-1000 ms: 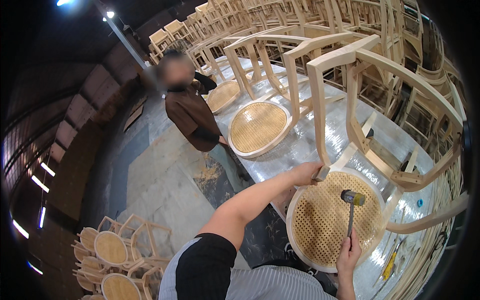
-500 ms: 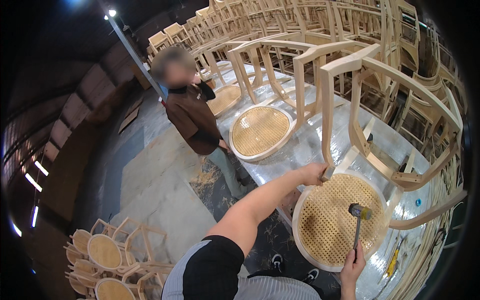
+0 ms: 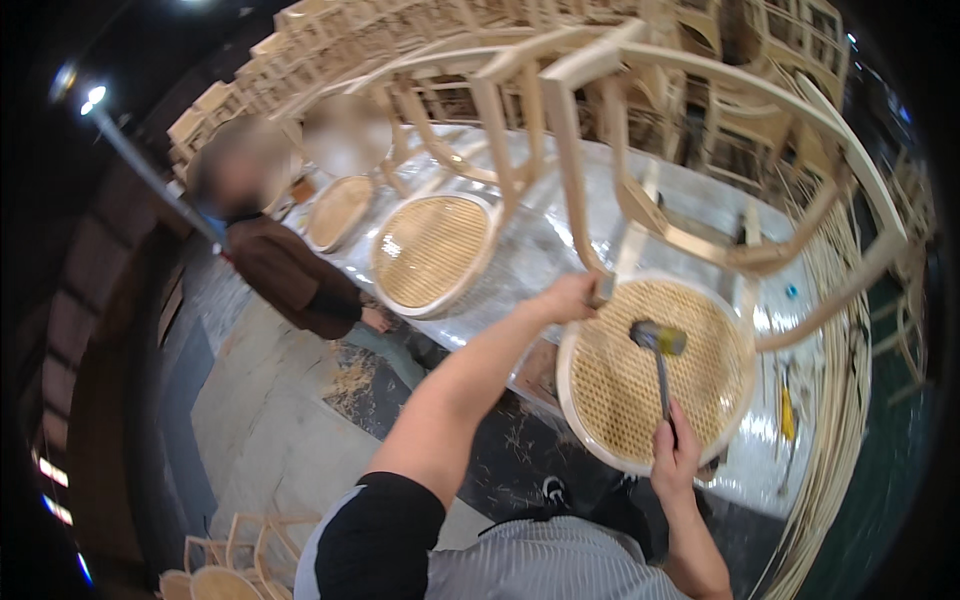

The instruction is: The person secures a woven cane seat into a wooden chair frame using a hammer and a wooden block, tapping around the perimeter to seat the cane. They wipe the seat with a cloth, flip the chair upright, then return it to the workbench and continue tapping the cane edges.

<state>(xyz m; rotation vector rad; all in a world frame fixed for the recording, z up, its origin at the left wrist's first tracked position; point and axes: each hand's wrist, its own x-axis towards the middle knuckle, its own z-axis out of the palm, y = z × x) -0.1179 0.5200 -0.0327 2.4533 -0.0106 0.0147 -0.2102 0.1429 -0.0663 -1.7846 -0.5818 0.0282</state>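
An upside-down pale wooden chair with a round woven cane seat (image 3: pixel 640 385) lies on a shiny foil-covered table (image 3: pixel 540 240). My left hand (image 3: pixel 570 297) is closed on a small tool at the seat's upper left rim, beside a chair leg (image 3: pixel 575 170). My right hand (image 3: pixel 675 450) grips the handle of a hammer (image 3: pixel 658 340), whose head hovers just over the cane, right of my left hand.
A second upturned chair with a cane seat (image 3: pixel 432 250) and a third seat (image 3: pixel 338 210) lie farther along the table. A person in a brown top (image 3: pixel 290 280) stands at the table's left side. Stacked chair frames fill the back; more chairs (image 3: pixel 225 565) sit on the floor.
The view has shifted closer over the chair. The hammer head has risen toward my left hand at the seat's rim; both hands keep their grips.
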